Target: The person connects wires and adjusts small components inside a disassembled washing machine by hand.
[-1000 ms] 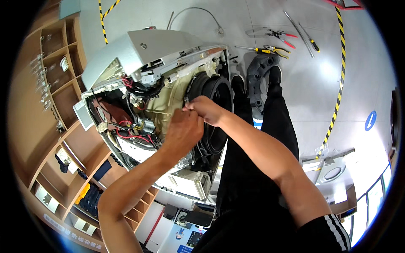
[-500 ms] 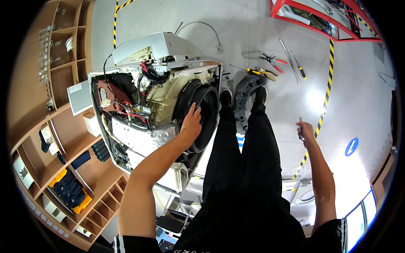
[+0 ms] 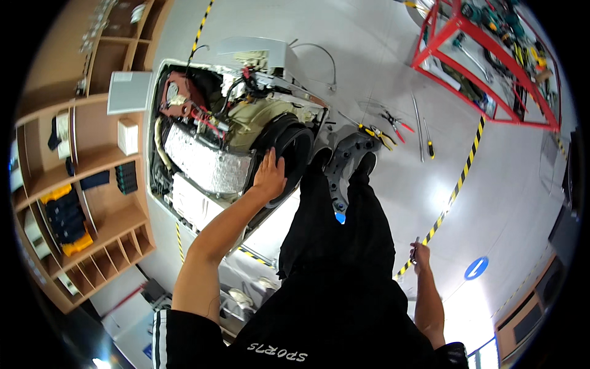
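An opened front-loading washing machine (image 3: 206, 161) stands on my left, its wiring and inner tub exposed. My left hand (image 3: 269, 176) lies on the black rubber door seal (image 3: 299, 142) around the drum opening, fingers stretched out. Away to the right, my right hand (image 3: 421, 256) is closed around a small metal tool (image 3: 416, 242); its tip sticks out past the fingers and its exact kind is too small to tell. Between my feet lies a dark grey curved block with holes (image 3: 345, 161).
Beyond my feet lie yellow-handled pliers (image 3: 377, 136), red-handled pliers (image 3: 398, 127), a long metal rod (image 3: 418, 126) and a screwdriver (image 3: 429, 146). A red tool rack (image 3: 452, 27) stands far right. Wooden shelving (image 3: 117, 224) lines the left, behind the machine.
My view has turned and shifted. The left hand has flattened against the seal, fingers more spread, near its lower left side. The right hand has come lower and nearer my leg, still gripping the tool.
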A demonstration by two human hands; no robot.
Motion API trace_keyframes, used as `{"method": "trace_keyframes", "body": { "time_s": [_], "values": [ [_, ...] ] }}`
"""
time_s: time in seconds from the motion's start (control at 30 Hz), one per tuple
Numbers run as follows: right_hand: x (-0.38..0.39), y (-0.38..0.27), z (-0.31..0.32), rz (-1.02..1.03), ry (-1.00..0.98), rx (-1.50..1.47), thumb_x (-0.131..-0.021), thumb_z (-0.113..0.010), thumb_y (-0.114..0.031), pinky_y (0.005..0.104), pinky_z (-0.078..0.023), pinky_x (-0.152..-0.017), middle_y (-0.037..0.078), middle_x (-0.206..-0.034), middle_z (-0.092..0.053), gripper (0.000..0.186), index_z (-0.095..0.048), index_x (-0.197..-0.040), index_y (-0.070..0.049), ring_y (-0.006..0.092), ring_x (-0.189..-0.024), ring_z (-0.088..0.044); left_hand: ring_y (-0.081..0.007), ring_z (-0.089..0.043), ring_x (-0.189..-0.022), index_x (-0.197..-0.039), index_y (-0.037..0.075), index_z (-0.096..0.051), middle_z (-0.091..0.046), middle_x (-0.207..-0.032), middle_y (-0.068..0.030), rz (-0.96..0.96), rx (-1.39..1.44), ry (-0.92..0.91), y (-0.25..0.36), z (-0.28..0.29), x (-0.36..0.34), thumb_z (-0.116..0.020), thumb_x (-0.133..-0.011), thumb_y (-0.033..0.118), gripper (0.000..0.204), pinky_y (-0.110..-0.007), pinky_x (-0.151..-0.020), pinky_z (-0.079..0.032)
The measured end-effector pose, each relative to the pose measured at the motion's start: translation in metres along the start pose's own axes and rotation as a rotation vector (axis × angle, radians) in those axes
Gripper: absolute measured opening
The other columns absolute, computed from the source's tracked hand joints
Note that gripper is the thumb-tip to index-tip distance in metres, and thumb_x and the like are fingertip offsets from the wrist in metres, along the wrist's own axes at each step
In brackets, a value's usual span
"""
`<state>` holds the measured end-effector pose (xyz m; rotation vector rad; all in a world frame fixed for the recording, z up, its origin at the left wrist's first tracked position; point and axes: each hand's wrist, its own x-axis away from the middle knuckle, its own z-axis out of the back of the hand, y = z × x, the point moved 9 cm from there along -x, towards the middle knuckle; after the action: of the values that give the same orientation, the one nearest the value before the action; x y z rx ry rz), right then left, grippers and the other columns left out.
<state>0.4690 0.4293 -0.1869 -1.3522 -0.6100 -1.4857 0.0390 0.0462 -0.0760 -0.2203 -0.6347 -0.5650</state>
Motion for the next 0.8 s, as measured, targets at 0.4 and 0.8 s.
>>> {"method": "trace_keyframes", "body": {
  "time_s": [0.4,0.8],
  "values": [
    [0.038,-0.129,0.046,0.165,0.034,0.172,-0.086,-0.046,-0.021,0.0231,-0.029,-0.036,0.001,-0.052,-0.046,0.026,-0.060,-0.088,0.002,0.0078,-0.039,-0.039,-0.0410,-0.024,-0.128,-0.128,0.001,-0.041,-0.028,-0.138,-0.0261,0.547,-0.038,0.198,-0.045,-0.020,-0.077,-0.045,-0.087,0.016,0.044,-0.052,-0.103,-0.021],
    [0.051,-0.173,0.048,0.199,0.079,0.352,-0.087,-0.048,-0.020,0.0224,-0.029,-0.034,0.002,-0.051,-0.047,0.025,-0.060,-0.086,0.002,0.0080,-0.036,-0.039,-0.0386,-0.031,-0.123,-0.119,0.003,-0.053,-0.040,-0.129,-0.0194,0.665,0.032,0.199,-0.052,0.003,-0.093,-0.050,-0.084,0.017,0.039,-0.046,-0.097,-0.030]
  ]
}}
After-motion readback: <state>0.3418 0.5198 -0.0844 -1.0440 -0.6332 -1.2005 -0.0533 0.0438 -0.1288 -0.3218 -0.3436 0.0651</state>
